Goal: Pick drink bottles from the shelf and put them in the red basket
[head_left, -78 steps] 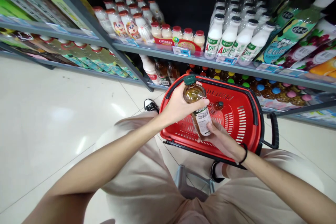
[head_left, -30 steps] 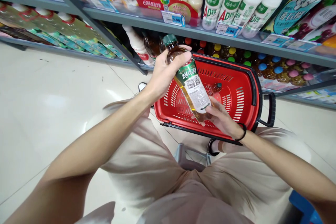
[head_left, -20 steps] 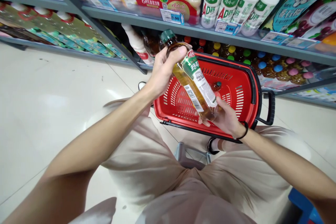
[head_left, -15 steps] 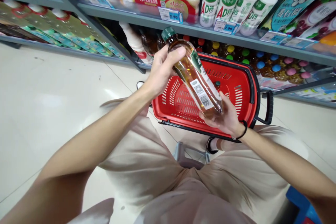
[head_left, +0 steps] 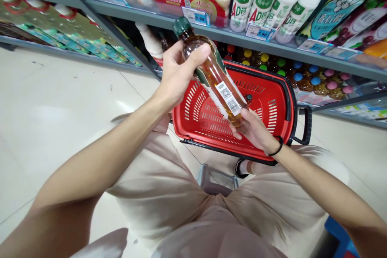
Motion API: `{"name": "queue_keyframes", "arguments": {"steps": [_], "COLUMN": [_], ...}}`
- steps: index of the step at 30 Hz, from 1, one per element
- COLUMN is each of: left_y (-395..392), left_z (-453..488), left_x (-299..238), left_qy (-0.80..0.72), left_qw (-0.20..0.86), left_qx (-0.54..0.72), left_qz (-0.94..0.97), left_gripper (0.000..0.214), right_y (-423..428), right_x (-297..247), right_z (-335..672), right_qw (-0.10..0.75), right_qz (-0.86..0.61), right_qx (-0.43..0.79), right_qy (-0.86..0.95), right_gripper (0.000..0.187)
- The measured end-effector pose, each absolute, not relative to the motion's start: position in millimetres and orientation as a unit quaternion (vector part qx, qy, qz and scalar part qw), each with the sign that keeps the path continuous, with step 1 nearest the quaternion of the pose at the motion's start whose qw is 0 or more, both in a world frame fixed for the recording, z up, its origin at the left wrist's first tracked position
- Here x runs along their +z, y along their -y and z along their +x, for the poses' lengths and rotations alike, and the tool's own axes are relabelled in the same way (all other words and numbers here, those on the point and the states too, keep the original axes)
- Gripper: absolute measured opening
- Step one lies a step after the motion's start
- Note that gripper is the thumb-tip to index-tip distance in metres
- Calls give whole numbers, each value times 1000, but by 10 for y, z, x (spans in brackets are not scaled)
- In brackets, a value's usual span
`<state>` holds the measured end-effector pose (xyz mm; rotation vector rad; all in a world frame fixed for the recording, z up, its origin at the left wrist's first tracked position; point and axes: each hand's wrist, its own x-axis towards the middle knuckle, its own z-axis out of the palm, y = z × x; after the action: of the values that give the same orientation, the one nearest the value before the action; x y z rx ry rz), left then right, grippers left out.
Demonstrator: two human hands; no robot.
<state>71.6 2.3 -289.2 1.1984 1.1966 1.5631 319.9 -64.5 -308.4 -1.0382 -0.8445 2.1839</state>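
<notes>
The left hand [head_left: 178,70] is wrapped around the upper part of a green-capped bottle of amber drink [head_left: 215,76], the right hand [head_left: 254,128] curled about its base; the bottle slants above a red shopping basket [head_left: 275,88]. Below, the floor [head_left: 63,88] is glossy pale tile; ahead, grey supermarket shelves [head_left: 169,21] carry white drink bottles [head_left: 245,0] and price tags [head_left: 196,16].
</notes>
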Motion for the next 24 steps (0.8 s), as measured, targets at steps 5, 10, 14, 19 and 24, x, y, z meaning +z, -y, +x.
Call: {"name": "queue_keyframes", "arguments": {"steps": [5,10,14,19,24], "left_y": [16,42,82,103,85], "left_z": [697,708,732,733,702], "left_x": [-2902,-2845,-2762,-2744,-2825], "left_qy": [-464,-455,-452,-455,-457], "left_qw": [423,441,448,457,440], "left_qx": [599,568,544,540,556], "left_qz": [497,525,547,541,537], "left_gripper": [68,73,68,66,53], "right_y": [642,624,611,607,625], "right_x": [-3091,-3030,-3006,-3029,-3066], "right_z": [3229,3225,3252,3249,3165], "right_qw": [264,244,208,184,223], "right_qz": [-397,-367,-355,-342,-343], "right_qx": [816,847,873,888,883], "right_qy": [327,298,262,246,230], "right_gripper": [59,73,79,79,70]}}
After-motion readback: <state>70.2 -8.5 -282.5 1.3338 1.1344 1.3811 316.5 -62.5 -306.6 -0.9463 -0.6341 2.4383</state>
